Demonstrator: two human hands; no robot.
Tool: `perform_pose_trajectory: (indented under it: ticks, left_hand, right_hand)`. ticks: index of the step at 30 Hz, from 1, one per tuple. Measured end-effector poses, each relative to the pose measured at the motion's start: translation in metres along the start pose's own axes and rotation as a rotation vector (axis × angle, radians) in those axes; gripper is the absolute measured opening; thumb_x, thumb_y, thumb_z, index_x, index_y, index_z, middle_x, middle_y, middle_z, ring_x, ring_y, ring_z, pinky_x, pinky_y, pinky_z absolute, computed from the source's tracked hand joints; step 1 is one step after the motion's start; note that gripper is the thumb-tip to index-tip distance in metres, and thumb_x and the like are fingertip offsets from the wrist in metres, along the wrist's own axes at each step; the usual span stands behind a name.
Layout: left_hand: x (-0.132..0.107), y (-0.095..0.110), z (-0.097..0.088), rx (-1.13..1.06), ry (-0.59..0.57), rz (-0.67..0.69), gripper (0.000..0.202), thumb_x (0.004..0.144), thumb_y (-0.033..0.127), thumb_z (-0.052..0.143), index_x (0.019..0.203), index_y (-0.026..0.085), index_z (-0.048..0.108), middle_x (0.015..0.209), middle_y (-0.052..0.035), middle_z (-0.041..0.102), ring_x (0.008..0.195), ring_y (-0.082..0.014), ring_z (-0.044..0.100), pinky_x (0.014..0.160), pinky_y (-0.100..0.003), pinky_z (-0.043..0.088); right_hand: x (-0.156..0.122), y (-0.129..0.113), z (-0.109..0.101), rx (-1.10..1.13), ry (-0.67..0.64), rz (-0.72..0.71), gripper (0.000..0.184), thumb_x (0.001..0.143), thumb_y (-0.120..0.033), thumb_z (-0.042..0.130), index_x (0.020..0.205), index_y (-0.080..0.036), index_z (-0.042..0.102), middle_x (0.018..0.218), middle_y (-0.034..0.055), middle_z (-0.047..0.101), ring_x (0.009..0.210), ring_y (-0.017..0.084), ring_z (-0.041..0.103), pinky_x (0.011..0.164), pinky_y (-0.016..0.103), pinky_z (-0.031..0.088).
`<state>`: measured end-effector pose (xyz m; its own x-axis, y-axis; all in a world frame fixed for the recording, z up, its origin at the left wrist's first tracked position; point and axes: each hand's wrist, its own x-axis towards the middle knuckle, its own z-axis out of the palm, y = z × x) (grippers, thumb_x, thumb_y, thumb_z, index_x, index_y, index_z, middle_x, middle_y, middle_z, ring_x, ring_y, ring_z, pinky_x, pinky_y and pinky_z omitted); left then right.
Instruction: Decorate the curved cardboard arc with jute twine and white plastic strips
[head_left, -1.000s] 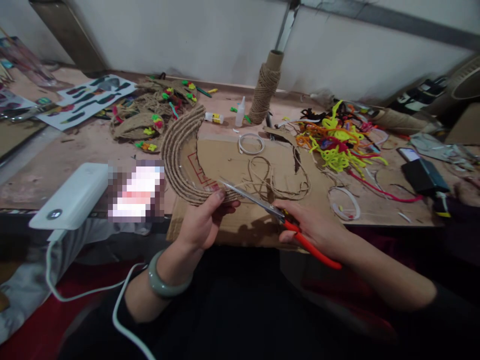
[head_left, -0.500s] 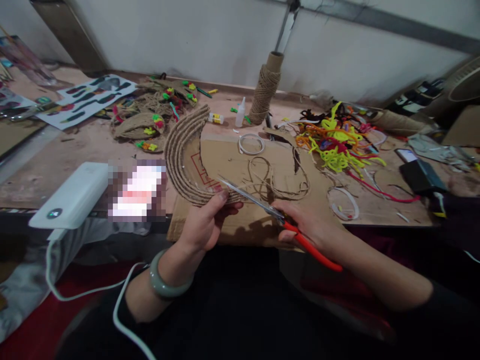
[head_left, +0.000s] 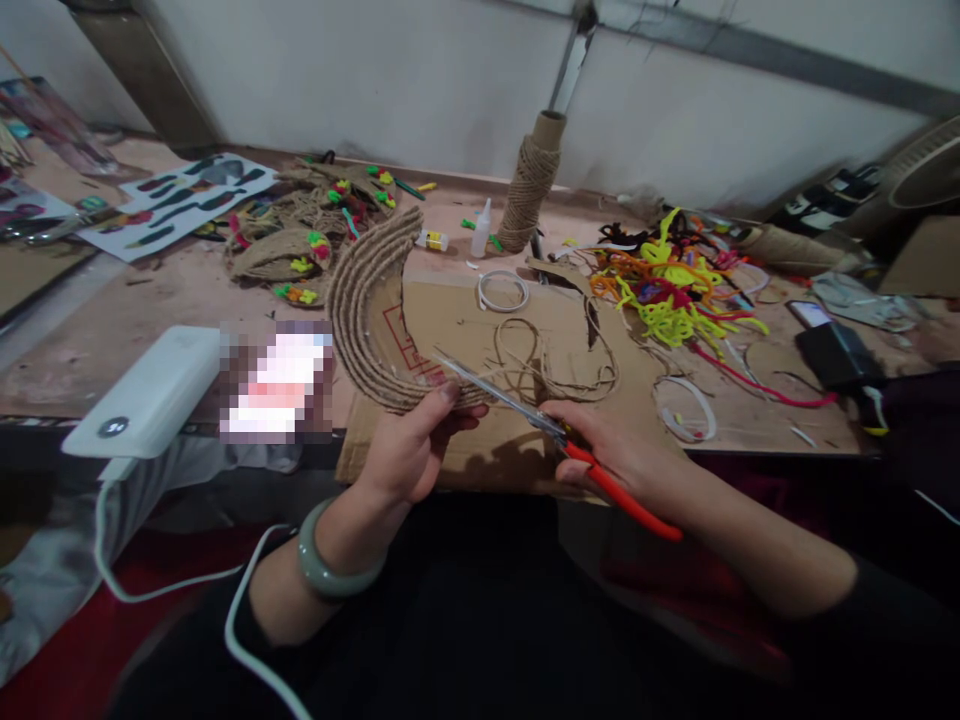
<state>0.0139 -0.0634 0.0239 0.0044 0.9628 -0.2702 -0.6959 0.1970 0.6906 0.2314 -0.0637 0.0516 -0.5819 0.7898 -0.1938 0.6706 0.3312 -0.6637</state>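
Note:
My left hand [head_left: 416, 435] pinches the lower edge of a curved cardboard piece [head_left: 356, 290], its thumb on top. Rows of brown twine run along that piece's outer curve, and bare cardboard with red print shows inside. My right hand [head_left: 607, 450] grips the blade end of red-handled scissors [head_left: 626, 500], the handles pointing back toward my forearm. The tip of the scissors lies over the twine rows, near my left thumb. Loose twine [head_left: 577, 375] loops over the flat cardboard sheet [head_left: 457, 460] beneath.
Behind the cardboard stand a twine spool [head_left: 531, 185], a small dropper bottle [head_left: 482, 230] and a yellow-labelled glue vial [head_left: 433, 240]. Fuzzy coloured stems [head_left: 667, 290] are heaped at right. A white power bank [head_left: 146, 390] with a cable and a blurred phone [head_left: 277, 385] lie at left.
Both hands, the scissors and the curved piece hold nearly the same place. The whole view has shifted very slightly.

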Motion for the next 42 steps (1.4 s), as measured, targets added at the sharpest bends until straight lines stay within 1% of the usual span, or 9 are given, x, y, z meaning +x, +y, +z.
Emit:
perform_pose_trajectory:
  ticks: [12,16,19,26,33,36,38,40,42]
  left_hand:
    - [0.003,0.0,-0.001,-0.009,0.012,-0.004,0.031,0.049,0.031,0.087,0.071,0.017,0.069,0.062,0.0031,0.071,0.053,-0.0118,0.067,0.05,-0.016,0.054]
    - [0.004,0.002,-0.005,-0.007,0.038,0.021,0.033,0.049,0.029,0.088,0.072,0.018,0.067,0.063,0.0041,0.07,0.054,-0.0118,0.067,0.051,-0.018,0.053]
    - [0.007,0.002,-0.01,0.004,0.064,0.054,0.033,0.05,0.028,0.087,0.073,0.018,0.066,0.065,0.0039,0.07,0.056,-0.0124,0.066,0.054,-0.021,0.054]
    - [0.018,-0.003,-0.012,0.085,0.07,-0.032,0.026,0.056,0.028,0.081,0.073,0.017,0.066,0.066,0.0007,0.072,0.058,-0.0126,0.067,0.055,-0.019,0.053]
    - [0.025,0.001,-0.004,0.149,0.015,-0.03,0.023,0.058,0.025,0.08,0.074,0.016,0.067,0.065,0.0004,0.071,0.057,-0.013,0.067,0.055,-0.02,0.054]
    - [0.028,0.007,0.002,0.189,-0.006,-0.008,0.02,0.059,0.023,0.078,0.073,0.016,0.066,0.063,0.0003,0.07,0.056,-0.0127,0.067,0.053,-0.019,0.053]
    - [0.031,0.01,0.006,0.196,-0.014,0.009,0.017,0.062,0.022,0.076,0.074,0.016,0.066,0.064,0.0002,0.07,0.056,-0.0121,0.067,0.054,-0.019,0.054]
    - [0.036,0.011,0.008,0.177,0.008,0.017,0.013,0.065,0.021,0.074,0.074,0.016,0.066,0.065,0.0005,0.071,0.056,-0.0115,0.067,0.054,-0.018,0.054]
    - [0.042,0.01,0.006,0.135,0.046,0.018,0.013,0.065,0.02,0.074,0.073,0.016,0.066,0.065,0.0008,0.071,0.056,-0.0109,0.067,0.053,-0.017,0.053]
  right_hand:
    - [0.006,0.002,0.002,-0.057,0.01,0.025,0.045,0.084,-0.055,0.051,0.109,-0.018,0.057,0.088,0.0064,0.063,0.078,0.019,0.058,0.071,0.032,0.047]
    - [0.011,0.009,-0.004,-0.211,0.085,0.182,0.055,0.083,-0.054,0.052,0.125,-0.018,0.053,0.107,0.0118,0.066,0.092,0.026,0.063,0.081,0.04,0.049]
    - [0.015,0.017,-0.005,-0.344,0.05,0.256,0.057,0.081,-0.05,0.057,0.128,-0.018,0.054,0.117,0.0146,0.065,0.101,0.03,0.063,0.084,0.041,0.049]
    - [0.049,0.04,-0.009,-0.523,0.062,0.15,0.047,0.078,-0.029,0.06,0.124,-0.02,0.057,0.111,0.0119,0.067,0.097,0.025,0.064,0.08,0.034,0.047]
    - [0.087,0.041,-0.026,-0.584,0.122,0.072,0.044,0.083,-0.03,0.055,0.124,-0.014,0.058,0.118,0.0168,0.062,0.105,0.028,0.059,0.086,0.037,0.045]
    - [0.093,0.027,-0.041,-0.521,0.203,0.013,0.032,0.081,-0.029,0.058,0.109,-0.015,0.065,0.113,0.0146,0.064,0.101,0.027,0.06,0.086,0.037,0.044]
    - [0.102,0.014,-0.048,-0.352,0.359,-0.052,0.025,0.082,-0.029,0.057,0.101,-0.016,0.066,0.102,0.0106,0.067,0.096,0.023,0.06,0.084,0.036,0.044]
    - [0.119,0.004,-0.046,-0.025,0.55,-0.109,0.022,0.085,-0.03,0.052,0.096,-0.016,0.064,0.091,0.0068,0.067,0.084,0.017,0.061,0.078,0.031,0.046]
    - [0.141,0.0,-0.033,0.352,0.653,-0.131,0.02,0.086,-0.03,0.049,0.094,-0.016,0.06,0.085,0.004,0.065,0.072,0.011,0.058,0.069,0.026,0.047]
